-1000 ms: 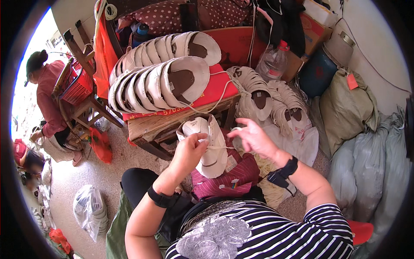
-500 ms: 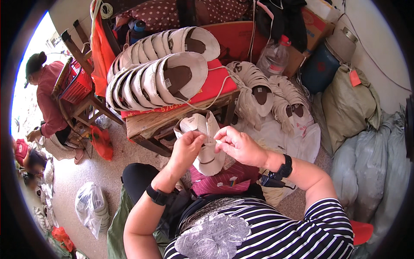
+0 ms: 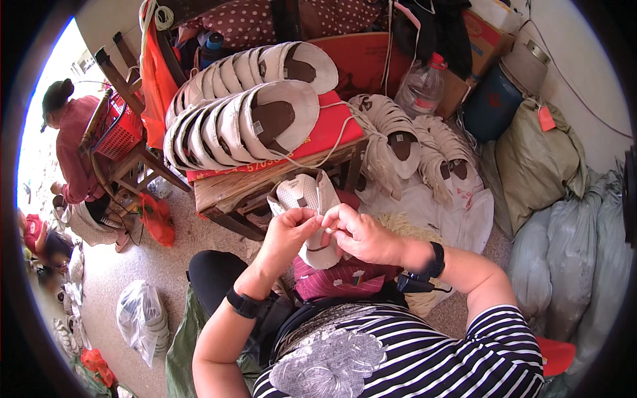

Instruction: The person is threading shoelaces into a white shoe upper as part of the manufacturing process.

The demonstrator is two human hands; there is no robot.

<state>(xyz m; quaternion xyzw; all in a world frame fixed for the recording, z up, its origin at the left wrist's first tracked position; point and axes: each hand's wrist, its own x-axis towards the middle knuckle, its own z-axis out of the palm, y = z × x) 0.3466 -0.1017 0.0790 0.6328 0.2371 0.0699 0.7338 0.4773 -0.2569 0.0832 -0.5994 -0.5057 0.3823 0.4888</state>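
White shoe upper (image 3: 306, 199) behind both hands (image 3: 328, 229).

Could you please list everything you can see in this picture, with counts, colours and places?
White fabric shoe upper: one, white, held in both hands above the lap.
Stacked white shoe uppers with brown insoles: two rows, on the red-covered wooden table.
Bundled white uppers: several bundles, right of the table.
Clear plastic bottle with red cap: one, behind the bundles.
Grey-green sacks: several, far right.
Red plastic basket: one, left.
Person in pink: one, far left.
Left hand: on the upper.
Right hand: pinching at the upper.
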